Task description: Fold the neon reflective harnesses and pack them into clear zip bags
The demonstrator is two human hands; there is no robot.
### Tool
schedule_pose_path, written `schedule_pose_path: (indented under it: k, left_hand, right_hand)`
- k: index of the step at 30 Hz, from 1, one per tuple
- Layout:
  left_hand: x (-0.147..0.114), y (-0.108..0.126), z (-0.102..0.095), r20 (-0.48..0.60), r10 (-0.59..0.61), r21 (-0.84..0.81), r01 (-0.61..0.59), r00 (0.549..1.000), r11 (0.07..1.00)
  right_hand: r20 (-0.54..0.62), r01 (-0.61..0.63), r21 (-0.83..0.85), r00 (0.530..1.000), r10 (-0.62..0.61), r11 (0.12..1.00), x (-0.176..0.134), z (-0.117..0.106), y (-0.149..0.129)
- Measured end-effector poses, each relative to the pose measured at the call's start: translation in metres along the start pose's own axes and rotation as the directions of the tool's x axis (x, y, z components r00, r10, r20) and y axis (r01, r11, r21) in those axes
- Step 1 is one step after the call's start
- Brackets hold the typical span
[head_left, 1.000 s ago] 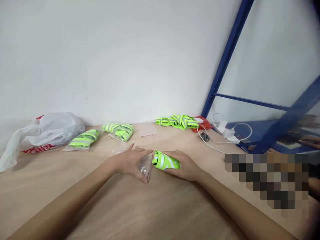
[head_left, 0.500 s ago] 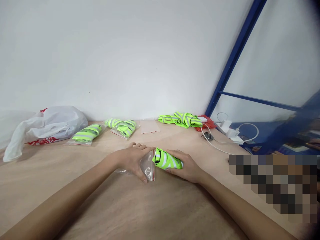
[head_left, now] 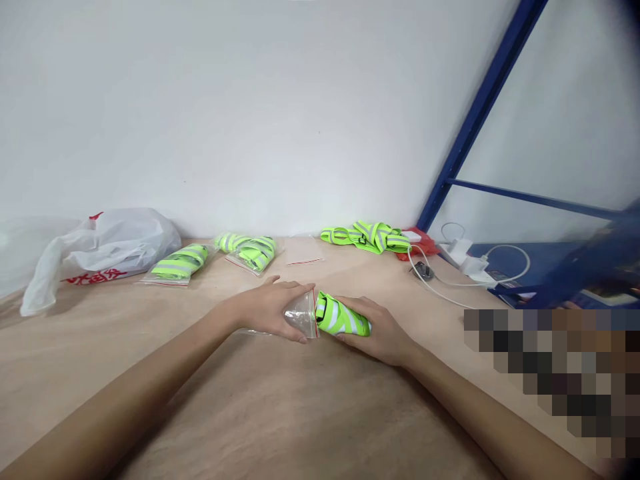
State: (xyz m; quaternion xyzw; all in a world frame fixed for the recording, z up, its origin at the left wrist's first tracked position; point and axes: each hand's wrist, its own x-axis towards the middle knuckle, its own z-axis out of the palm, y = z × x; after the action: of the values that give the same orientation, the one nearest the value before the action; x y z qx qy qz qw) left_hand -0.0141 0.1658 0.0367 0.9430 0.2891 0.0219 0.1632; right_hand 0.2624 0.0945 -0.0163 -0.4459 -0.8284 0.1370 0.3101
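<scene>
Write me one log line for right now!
left hand: holds clear plastic red-edged bag | right hand: holds rolled neon-green silver-striped strap | strap end: at bag mouth

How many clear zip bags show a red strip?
4: a zip bag in the left hand, a flat bag near the wall, a filled bag beside the white carrier bag, and a second filled bag to its right. Others may be hidden.

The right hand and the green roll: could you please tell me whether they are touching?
Touching: the head view shows the right hand closed around the green roll, with no gap between them.
</scene>
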Motion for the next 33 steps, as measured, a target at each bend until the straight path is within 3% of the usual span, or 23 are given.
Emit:
schedule_pose_path:
  k: [3, 6, 12, 19, 23, 25, 30, 33]
  left_hand:
    - [0.002, 0.002, 0.002, 0.007, 0.01, 0.015, -0.01, 1.0, 1.0]
    - [0.004, 0.006, 0.006, -0.01, 0.059, 0.011, -0.059, 0.998, 0.998]
    - [0.011, 0.016, 0.021, -0.05, 0.145, 0.0, -0.145, 0.988, 0.989]
    - [0.015, 0.036, 0.034, -0.092, 0.199, 0.098, -0.19, 0.976, 0.977]
    - [0.017, 0.036, 0.037, -0.089, 0.183, 0.113, -0.173, 0.979, 0.978]
    - [0.017, 0.032, 0.037, -0.087, 0.164, 0.11, -0.154, 0.983, 0.982]
    - [0.018, 0.022, 0.037, -0.133, 0.103, 0.083, -0.092, 0.986, 0.992]
    - [0.019, 0.018, 0.038, -0.15, 0.08, 0.075, -0.069, 0.986, 0.995]
  right_hand:
    - [0.025, 0.117, -0.053, 0.993, -0.116, 0.992, 0.0, 0.001, -0.003]
    - [0.04, 0.142, -0.122, 0.99, -0.138, 0.982, -0.001, 0.005, -0.007]
    - [0.015, 0.03, -0.127, 1.0, -0.028, 0.991, -0.004, 0.011, -0.015]
    - [-0.053, -0.067, -0.059, 0.997, 0.064, 0.996, -0.007, 0.022, -0.029]
    - [-0.092, -0.25, -0.016, 0.964, 0.248, 0.968, -0.007, 0.027, -0.033]
    - [-0.05, -0.312, 0.008, 0.949, 0.312, 0.95, -0.007, 0.025, -0.033]
    - [0.113, -0.197, -0.033, 0.973, 0.2, 0.98, -0.008, 0.013, -0.028]
    - [0.107, -0.26, -0.142, 0.955, 0.276, 0.955, -0.01, 0.01, -0.028]
